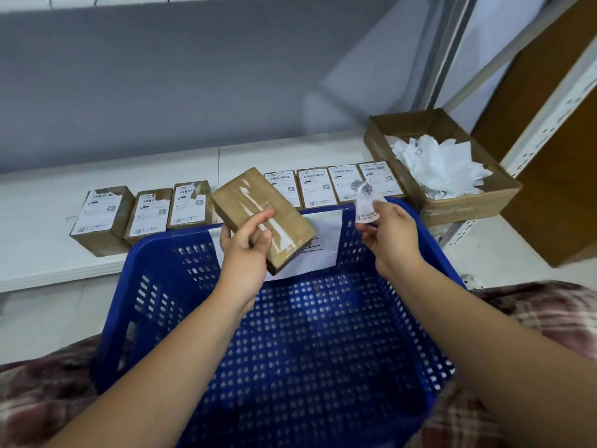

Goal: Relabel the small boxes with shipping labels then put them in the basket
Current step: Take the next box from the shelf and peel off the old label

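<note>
- Nearest, blue basket (155, 250): no boxes showed inside; a white sheet (323, 250) hung over its far wall.
- Left hand (248, 250): fingers gripped a bare brown box (258, 205), tilted above the basket's far rim.
- Right hand (392, 234): pinched a crumpled peeled label (365, 202), apart from the box.
- Advice, as judged: scrap belonged in the tray, not the basket; box face best kept up and steady for relabelling.
- Labelled boxes (315, 187): stood in a row beyond the basket.
- Cardboard tray (468, 205), far right: held white paper scraps (439, 166).
</note>
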`<state>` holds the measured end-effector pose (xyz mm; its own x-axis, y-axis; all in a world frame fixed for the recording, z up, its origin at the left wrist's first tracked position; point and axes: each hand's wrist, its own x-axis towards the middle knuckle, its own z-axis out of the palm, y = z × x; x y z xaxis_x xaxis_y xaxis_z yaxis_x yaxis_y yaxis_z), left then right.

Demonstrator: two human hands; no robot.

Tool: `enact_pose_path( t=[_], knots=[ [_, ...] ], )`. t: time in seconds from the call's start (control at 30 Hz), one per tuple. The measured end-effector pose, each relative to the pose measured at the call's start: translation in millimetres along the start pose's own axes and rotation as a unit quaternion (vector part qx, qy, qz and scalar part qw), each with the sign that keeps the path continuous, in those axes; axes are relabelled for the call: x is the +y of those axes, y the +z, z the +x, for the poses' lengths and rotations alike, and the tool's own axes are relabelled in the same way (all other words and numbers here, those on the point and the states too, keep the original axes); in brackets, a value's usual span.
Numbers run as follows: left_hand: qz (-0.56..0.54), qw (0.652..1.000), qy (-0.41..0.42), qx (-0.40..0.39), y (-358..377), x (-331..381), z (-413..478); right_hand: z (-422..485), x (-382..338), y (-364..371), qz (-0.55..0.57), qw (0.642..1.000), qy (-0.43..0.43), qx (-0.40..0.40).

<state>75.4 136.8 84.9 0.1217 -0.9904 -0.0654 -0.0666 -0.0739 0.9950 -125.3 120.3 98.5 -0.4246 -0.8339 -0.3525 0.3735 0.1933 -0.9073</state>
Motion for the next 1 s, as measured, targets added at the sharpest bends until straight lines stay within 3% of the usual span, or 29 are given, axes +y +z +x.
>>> enact_pose_path(
  t=[0.2, 0.5, 0.7, 0.87, 0.97, 1.0],
  knots=[
    [-0.036, 0.997, -0.013, -0.07, 32, -1, 24, 55, -14, -11, -0.054, 0.996, -0.043, 0.058],
    [-0.078, 0.989, -0.105, -0.074, 67, -15, 50, 145, -37, -52, -0.236, 0.94, -0.15, 0.196],
    [-0.112, 0.978, -0.152, -0.089, 93, -24, 67, 191, -43, -72, -0.448, 0.836, -0.256, 0.186],
    [-0.107, 0.975, -0.165, -0.1, 99, -29, 70, 216, -27, -91, -0.635, 0.728, -0.239, 0.103],
    [-0.1, 0.974, -0.171, -0.108, 106, -32, 72, 220, -16, -92, -0.721, 0.653, -0.208, 0.1],
    [-0.096, 0.974, -0.173, -0.11, 107, -34, 72, 219, -15, -90, -0.728, 0.649, -0.199, 0.095]
  ],
)
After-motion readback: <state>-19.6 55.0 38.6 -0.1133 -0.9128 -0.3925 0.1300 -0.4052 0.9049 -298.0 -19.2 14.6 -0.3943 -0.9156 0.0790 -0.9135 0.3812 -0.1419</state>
